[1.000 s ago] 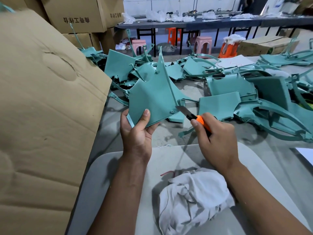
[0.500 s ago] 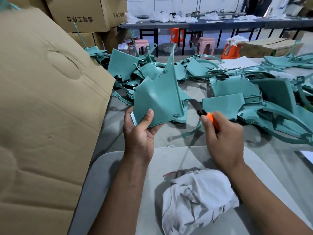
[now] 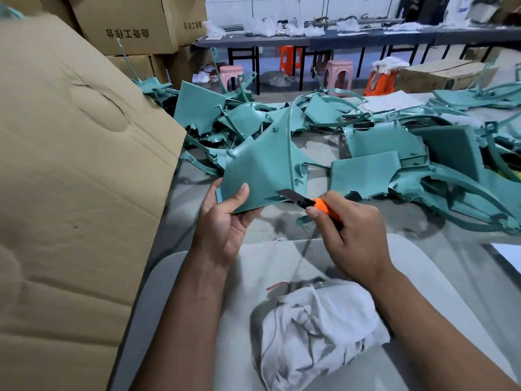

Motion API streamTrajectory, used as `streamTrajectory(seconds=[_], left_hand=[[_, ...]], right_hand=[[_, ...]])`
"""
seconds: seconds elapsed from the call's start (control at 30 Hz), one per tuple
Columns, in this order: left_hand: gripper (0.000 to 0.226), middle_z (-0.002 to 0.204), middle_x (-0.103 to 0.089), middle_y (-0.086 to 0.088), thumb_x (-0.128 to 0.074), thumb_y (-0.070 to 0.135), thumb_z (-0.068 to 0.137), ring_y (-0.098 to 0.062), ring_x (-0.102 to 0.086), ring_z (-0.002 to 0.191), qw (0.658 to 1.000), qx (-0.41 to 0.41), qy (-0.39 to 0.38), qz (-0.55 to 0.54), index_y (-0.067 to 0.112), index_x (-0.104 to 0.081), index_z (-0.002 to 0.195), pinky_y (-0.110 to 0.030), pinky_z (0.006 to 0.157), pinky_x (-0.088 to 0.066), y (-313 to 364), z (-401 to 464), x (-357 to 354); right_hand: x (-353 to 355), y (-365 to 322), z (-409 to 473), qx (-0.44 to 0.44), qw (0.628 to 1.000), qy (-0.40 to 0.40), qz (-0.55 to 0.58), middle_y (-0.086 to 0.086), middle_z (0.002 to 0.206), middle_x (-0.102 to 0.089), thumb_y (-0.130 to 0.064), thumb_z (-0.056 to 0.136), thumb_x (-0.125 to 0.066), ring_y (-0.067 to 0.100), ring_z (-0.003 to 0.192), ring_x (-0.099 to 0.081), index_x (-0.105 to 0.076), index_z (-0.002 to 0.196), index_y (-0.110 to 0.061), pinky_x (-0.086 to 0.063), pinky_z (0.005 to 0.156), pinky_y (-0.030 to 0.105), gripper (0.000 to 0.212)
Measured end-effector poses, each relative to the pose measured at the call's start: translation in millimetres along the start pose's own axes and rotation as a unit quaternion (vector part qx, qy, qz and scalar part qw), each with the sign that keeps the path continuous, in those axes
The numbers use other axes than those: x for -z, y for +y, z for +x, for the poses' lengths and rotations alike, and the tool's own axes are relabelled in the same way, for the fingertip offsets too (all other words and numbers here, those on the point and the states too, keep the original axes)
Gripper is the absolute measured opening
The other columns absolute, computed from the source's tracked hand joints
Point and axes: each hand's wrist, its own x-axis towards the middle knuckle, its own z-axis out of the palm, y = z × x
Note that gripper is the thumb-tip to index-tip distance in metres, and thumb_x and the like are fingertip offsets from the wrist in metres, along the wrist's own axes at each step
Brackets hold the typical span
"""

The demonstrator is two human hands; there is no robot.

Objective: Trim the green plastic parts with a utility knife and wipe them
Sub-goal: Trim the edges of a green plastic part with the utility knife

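Fingers [image 3: 242, 191] clamped on green part [image 3: 262, 170]; right hand [image 3: 349, 235] gripping utility knife [image 3: 307, 202].

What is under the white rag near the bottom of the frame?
The white rag lies crumpled on a pale grey board, with a red thread poking out at its upper left edge. Anything else beneath it is covered.

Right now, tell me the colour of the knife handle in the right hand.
Orange, on the knife held by the right hand; the head view shows it.
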Motion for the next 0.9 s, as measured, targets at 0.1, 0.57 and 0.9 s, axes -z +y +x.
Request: streamTrajectory(seconds=[0.1,0.57,0.9], left_hand=[[0.05,0.112,-0.074,-0.013,-0.067,0.0,0.076,-0.026,-0.076,0.091,0.999,0.044,-0.001,-0.007,0.006,-0.058,0.125,-0.028,0.063,-0.062,5,3,7],[0.042,0.114,-0.072,-0.006,-0.067,0.001,0.08,-0.022,-0.071,0.098,0.986,0.069,-0.134,0.077,0.017,-0.063,0.118,-0.035,0.08,-0.061,23,4,29],[0.049,0.112,-0.074,-0.011,-0.072,-0.001,0.075,-0.024,-0.073,0.099,0.994,0.069,-0.061,0.065,0.007,-0.059,0.121,-0.033,0.073,-0.062,13,8,24]], right_hand=[[-2,-3,0,0.007,1.0,-0.015,0.001,-0.011,0.058,-0.041,-0.041,0.105,-0.053,0.013,0.049,-0.038,-0.058,0.08,-0.013,-0.029,0.049,0.032,0.038],[12,36,7,-0.161,0.985,0.044,-0.047,-0.009,0.052,-0.044,-0.04,0.105,-0.058,0.007,0.045,-0.04,-0.049,0.074,-0.025,-0.027,0.046,0.03,0.036],[4,6,6,0.036,0.999,-0.016,0.021,-0.012,0.059,-0.042,-0.031,0.103,-0.059,0.011,0.05,-0.043,-0.057,0.08,-0.014,-0.035,0.048,0.03,0.028]])
